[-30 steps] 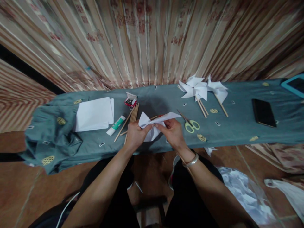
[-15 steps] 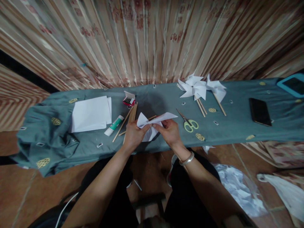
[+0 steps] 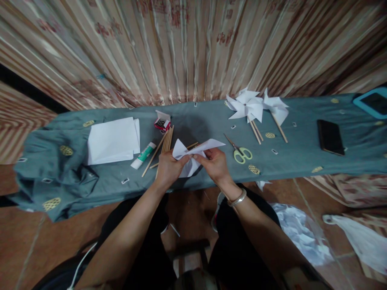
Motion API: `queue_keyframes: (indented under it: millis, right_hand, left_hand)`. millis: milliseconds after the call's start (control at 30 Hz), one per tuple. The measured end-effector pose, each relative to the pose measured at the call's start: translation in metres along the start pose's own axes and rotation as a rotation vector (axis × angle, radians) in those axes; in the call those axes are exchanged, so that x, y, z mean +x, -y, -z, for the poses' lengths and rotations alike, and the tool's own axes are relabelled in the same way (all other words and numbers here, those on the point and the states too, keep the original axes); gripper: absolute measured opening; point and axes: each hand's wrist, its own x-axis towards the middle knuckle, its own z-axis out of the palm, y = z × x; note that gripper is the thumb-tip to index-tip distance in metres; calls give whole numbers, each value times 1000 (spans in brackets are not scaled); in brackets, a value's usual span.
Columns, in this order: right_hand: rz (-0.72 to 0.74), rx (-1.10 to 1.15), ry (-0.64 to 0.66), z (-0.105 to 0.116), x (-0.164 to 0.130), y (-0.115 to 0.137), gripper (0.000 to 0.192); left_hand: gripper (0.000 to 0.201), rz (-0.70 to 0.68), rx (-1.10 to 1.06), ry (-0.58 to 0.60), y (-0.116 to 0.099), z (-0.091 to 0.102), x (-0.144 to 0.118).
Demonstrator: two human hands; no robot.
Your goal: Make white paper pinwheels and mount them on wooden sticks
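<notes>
Between my two hands is a white paper pinwheel, its blades partly folded in. My left hand grips its left side, thumb near the centre. From the right, my right hand pinches it, with the thumb also close to the middle; one pointed blade sticks out above those fingers. Whatever lies under the thumbs is hidden. Wooden sticks lie just beyond my left hand, beside a green and white glue stick. Scissors with light green handles rest to the right of my right hand.
A stack of white paper lies on the left of the cloth-covered table. An opened small red box stands near the sticks. Finished pinwheels, a black phone and a blue-framed device lie to the right. A bag of paper scraps is on the floor.
Both hands keep hold of the pinwheel in nearly the same place, with the thumbs shifted slightly at its centre. The whole view has moved a little.
</notes>
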Motion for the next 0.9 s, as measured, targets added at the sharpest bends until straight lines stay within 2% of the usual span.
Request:
queue_keyframes:
  millis: [133,567,767,900]
  right_hand:
    - [3,7,10,0,0,-2,30]
    - [44,3,18,-2,-1,-5,31]
    - [115,-22,27,-3,-1,4,28]
    - [139,-16,38,-2,-1,11,29]
  left_hand:
    - [21,10,31,-11,0,0,1]
    - [17,-16,-87,-29,-2,-2,-2]
    - [17,-17,-129,-104,-5,-3,3]
    - [21,-7,-203,-91,-6,-2,5]
